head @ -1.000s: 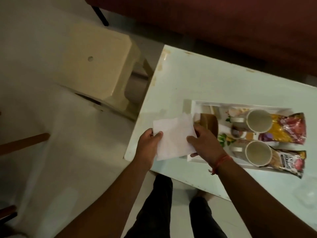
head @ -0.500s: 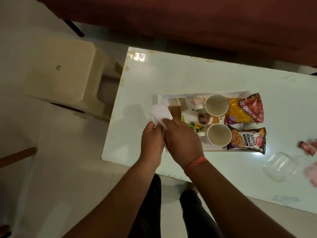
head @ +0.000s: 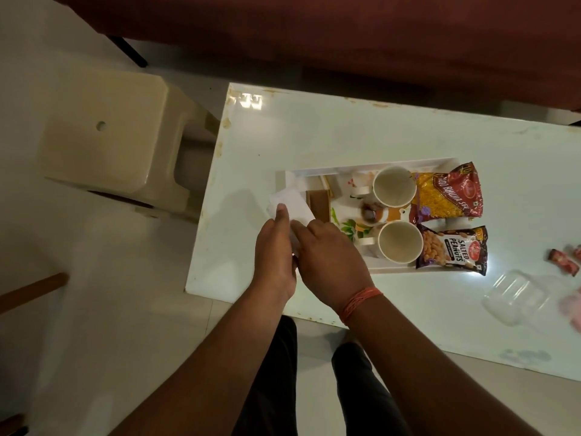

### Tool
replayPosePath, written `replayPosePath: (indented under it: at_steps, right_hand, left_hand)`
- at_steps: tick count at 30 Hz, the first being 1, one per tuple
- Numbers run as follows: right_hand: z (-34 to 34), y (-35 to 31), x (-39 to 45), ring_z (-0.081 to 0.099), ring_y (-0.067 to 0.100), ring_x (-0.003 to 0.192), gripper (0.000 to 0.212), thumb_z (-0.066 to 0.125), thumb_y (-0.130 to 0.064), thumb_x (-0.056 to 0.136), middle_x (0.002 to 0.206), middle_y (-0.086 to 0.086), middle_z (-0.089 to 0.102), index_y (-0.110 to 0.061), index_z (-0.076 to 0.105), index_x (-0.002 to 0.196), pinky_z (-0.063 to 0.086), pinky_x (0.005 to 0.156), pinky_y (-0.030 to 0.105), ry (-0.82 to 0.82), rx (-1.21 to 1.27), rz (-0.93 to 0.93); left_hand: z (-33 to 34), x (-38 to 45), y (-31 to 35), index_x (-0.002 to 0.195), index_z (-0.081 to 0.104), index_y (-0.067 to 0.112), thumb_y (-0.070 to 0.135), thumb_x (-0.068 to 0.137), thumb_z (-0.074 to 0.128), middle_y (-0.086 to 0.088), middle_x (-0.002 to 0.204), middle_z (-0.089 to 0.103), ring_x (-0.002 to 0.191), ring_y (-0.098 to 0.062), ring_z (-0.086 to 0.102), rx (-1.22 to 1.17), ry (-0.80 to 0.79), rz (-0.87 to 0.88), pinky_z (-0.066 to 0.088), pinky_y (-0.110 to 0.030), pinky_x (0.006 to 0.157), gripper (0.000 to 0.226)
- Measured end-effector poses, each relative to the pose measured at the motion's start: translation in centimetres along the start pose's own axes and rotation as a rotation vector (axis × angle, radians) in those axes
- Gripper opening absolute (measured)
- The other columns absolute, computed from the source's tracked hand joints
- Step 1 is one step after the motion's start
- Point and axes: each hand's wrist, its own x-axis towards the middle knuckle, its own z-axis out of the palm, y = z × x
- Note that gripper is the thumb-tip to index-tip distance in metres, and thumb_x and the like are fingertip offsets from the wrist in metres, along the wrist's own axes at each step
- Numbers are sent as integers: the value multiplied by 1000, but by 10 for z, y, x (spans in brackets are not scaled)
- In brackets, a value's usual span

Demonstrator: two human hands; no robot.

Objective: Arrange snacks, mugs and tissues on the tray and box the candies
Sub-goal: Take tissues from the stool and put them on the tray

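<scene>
2 mugs (head: 396,217) on tray (head: 391,269), snack pkts (head: 448,220) right.

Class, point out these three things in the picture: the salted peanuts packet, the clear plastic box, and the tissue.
salted peanuts packet (head: 452,251), head view, on its printed front.
clear plastic box (head: 515,298), head view, on its transparent top.
tissue (head: 292,204), head view, on the white sheet above the fingers.

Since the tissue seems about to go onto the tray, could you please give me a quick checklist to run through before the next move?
1. Tissue held by both the left hand and the right hand: ok.
2. Tissue folded neatly: cannot tell, the hands cover much of it.
3. Free spot at the tray left end: cannot tell, a brown item lies there.
4. Both mugs upright on the tray: ok.
5. Both snack packets fully on the tray: not ok, they overhang its right edge.
6. Candies boxed: not ok, still on the table.
</scene>
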Motion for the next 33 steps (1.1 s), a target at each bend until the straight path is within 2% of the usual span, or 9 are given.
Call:
replayPosePath:
  at_steps: [2, 4, 8, 12, 17, 22, 25, 29, 33]
  right_hand:
    - [-4, -2, -1, 55, 24, 83, 36, 52, -19, 87, 94, 6, 61, -15, 60, 122, 52, 72, 41, -28, 61, -72]
    - [-10, 1, -5, 56, 24, 86, 26, 57, -18, 88, 94, 5, 62, -14, 66, 112, 51, 75, 38, 13, 177, -83]
    - [-16, 10, -4, 58, 13, 96, 24, 61, -25, 94, 106, -2, 58, -16, 62, 117, 52, 83, 28, 175, 667, 451]
    - [-4, 8, 2, 67, 17, 94, 16, 63, -25, 95, 99, -1, 69, -14, 64, 106, 60, 80, 34, 2, 1110, 795]
    - [14, 5, -5, 68, 24, 79, 16, 62, -14, 95, 99, 16, 73, -1, 67, 103, 56, 65, 30, 39, 1411, 903]
    - [25, 3, -15, 54, 14, 65, 15, 57, -13, 98, 90, 12, 62, -2, 67, 101, 48, 55, 23, -30, 1711, 1034]
    - [34, 6, -17, 54, 14, 61, 13, 54, -10, 98, 88, 11, 63, -5, 65, 100, 48, 50, 22, 68, 1919, 1232]
    - [48, 8, -15, 60, 20, 73, 21, 49, -6, 99, 101, 14, 66, 0, 62, 116, 51, 49, 23, 259, 2162, 1441]
    - [54, 6, -8, 54, 18, 66, 14, 47, 1, 98, 87, 16, 62, 4, 60, 98, 50, 44, 19, 387, 2225, 1552]
  left_hand:
    - [-6, 6, 1, 114, 64, 22, 48, 94, 57, 2, 109, 71, 102, -18, 68, 84, 38, 58, 57, -38, 90, 33]
    - [-12, 11, 5, 108, 67, 22, 34, 93, 64, -2, 105, 73, 99, -22, 70, 143, 67, 106, 57, -45, 91, 19]
    - [-17, 18, 14, 102, 65, 25, 21, 94, 63, -1, 106, 70, 102, -25, 66, 205, 56, 107, 57, -48, 90, 10]
    - [-15, 24, 18, 112, 64, 17, 18, 91, 66, -3, 110, 70, 104, -26, 67, 227, -4, 111, 55, -52, 92, 21]
    - [-11, 34, 28, 104, 60, 22, 26, 87, 70, 1, 103, 68, 97, -21, 66, 440, -13, 221, 58, -42, 87, 20]
    - [1, 61, 50, 114, 58, 22, 35, 85, 72, 6, 108, 58, 96, -14, 57, 961, -114, 442, 47, -24, 76, 34]
    - [19, 73, 58, 103, 61, 25, 30, 85, 68, 6, 103, 63, 89, -15, 60, 1196, -216, 545, 48, -22, 65, 20]
    - [46, 83, 61, 100, 59, 28, 28, 85, 63, 3, 99, 67, 83, -20, 63, 1443, -257, 686, 57, -35, 75, 15]
    - [65, 95, 57, 105, 60, 23, 21, 83, 62, -1, 105, 65, 85, -23, 59, 1581, -296, 732, 54, -37, 77, 22]
